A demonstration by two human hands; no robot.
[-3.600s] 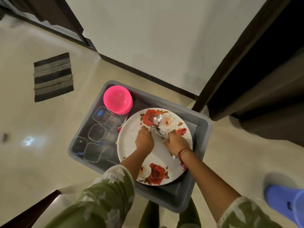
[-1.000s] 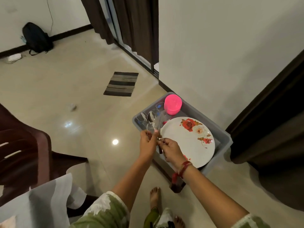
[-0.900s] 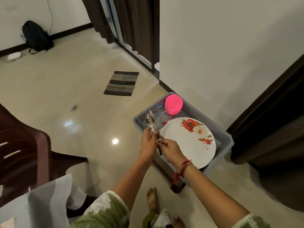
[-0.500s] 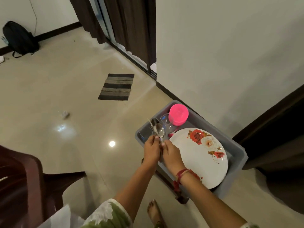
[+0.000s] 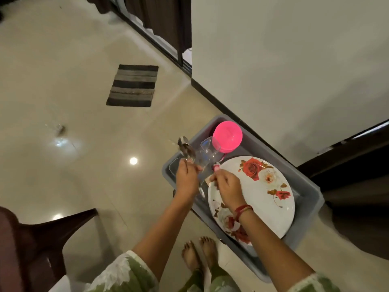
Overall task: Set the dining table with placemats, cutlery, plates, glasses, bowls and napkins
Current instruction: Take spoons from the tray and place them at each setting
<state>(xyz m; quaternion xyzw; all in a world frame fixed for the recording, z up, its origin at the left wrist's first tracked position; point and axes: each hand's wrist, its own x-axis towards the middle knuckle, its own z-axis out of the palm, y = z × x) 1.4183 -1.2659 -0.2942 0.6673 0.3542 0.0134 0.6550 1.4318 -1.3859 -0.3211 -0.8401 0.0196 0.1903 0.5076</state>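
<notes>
Left hand (image 5: 187, 178) fisted round a bunch of spoons (image 5: 185, 149), bowls sticking up toward 11 o'clock, handle ends poking out below the fist, held over the left edge of the grey tub (image 5: 311, 193) on the floor. Right hand (image 5: 228, 186) just beside it at 3 o'clock, over the floral plate (image 5: 261, 199) rim; fingers curled, tips close together, can't tell if they pinch anything. Red thread band (image 5: 243, 210) on right wrist. Plate lies in the tub, filling its 4 o'clock half. Pink bowl (image 5: 227, 135) upside down in the tub's 12 o'clock corner, clear glasses (image 5: 205, 151) next to it at 7 o'clock, partly behind the spoons. Bare feet (image 5: 200, 252) at 6 o'clock of the hands. Striped mat (image 5: 133, 85) on floor at 11 o'clock, dark chair (image 5: 31, 239) at 8 o'clock
</notes>
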